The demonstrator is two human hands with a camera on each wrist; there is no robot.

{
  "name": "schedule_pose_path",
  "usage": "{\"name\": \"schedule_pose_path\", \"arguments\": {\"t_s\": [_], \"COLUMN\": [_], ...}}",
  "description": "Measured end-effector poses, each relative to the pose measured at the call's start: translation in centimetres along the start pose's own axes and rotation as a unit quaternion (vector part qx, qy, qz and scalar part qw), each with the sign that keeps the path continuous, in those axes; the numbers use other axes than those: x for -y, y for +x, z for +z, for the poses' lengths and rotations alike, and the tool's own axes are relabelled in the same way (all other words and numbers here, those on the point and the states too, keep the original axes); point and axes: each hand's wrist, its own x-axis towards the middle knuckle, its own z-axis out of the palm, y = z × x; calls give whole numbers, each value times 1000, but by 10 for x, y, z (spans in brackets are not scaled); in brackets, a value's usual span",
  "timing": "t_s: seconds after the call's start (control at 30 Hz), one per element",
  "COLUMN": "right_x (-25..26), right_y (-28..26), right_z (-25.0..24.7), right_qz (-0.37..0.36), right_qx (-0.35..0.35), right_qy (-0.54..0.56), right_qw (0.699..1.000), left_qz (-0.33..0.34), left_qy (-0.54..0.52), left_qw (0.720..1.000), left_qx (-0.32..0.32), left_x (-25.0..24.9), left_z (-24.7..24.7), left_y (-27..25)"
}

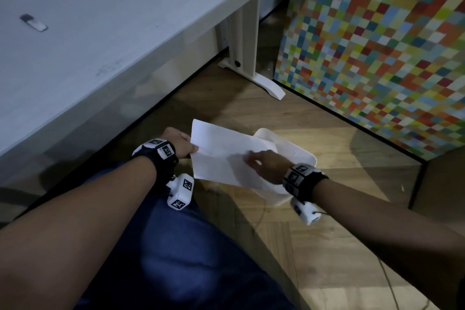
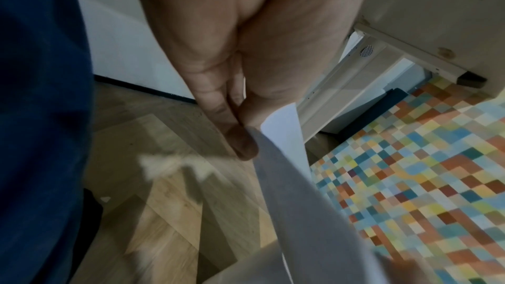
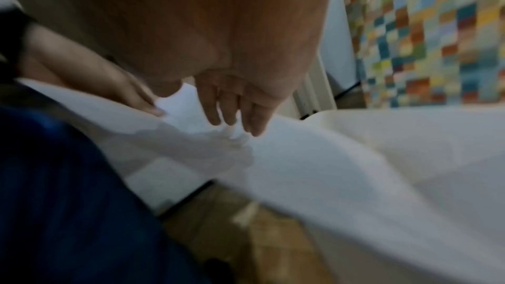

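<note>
A herringbone wooden floor (image 1: 327, 234) is being looked down on, with a white desk (image 1: 100, 33) standing beyond the white waste bin (image 1: 300, 152) and a panel of small coloured squares (image 1: 377, 45) rising behind the bin to its right. A white sheet of paper (image 1: 221, 153) is being held nearly flat in the air over the bin, overhanging the bin's left side and hiding much of its mouth. The sheet's edge farthest from the bin is being pinched by the left hand (image 1: 178, 143), between thumb and fingers (image 2: 240, 141). The right hand (image 1: 266, 163) is being rested on top of the sheet above the bin, its fingers (image 3: 254, 122) loose and slightly spread, their tips touching the paper. No closed grip is being shown there, and the thumb is too blurred to place.

The step in hand is being judged as the discarding of the sheet into the bin. The next move is being judged to call for the paper to be gathered or tipped by the right-hand fingers and the left pinch to be released over the open mouth. Otherwise the flat sheet is likely to be left bridging the bin's rim or sliding to the floor beside the bin.
</note>
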Motion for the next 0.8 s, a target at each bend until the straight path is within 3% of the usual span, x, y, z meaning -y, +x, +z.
{"name": "schedule_pose_path", "arguments": {"t_s": [0.07,0.17,0.23,0.33,0.43,0.57,0.67,0.73,0.8], "right_x": [27,26,-1,-36,-64,-90,-94,-93,-94], "right_y": [-4,-8,-8,-3,8,33,43,44,45], "right_z": [7,21,26,23,18,2,-6,-9,-11], "right_qz": [-88,-121,-69,63,176,206,273,289,273], "right_qx": [19,97,125,142,102,26,-23,-19,16], "right_qy": [108,155,152,80,25,20,205,250,204], "right_qw": [990,976,978,985,979,978,940,924,940], "left_qz": [4,12,13,2,-4,-19,-27,-26,-24], "left_qy": [-1,-1,-2,-3,-5,-20,-28,-28,-29], "left_qw": [1000,1000,1000,1000,1000,1000,999,999,999], "left_qx": [5,9,7,2,-3,-6,-6,-7,-12], "left_x": [-5,-12,-15,-13,-11,-12,-13,-15,-18], "left_z": [5,10,9,3,-1,-11,-18,-23,-25], "left_y": [-4,-8,-9,-7,-6,-10,-13,-18,-24]}}
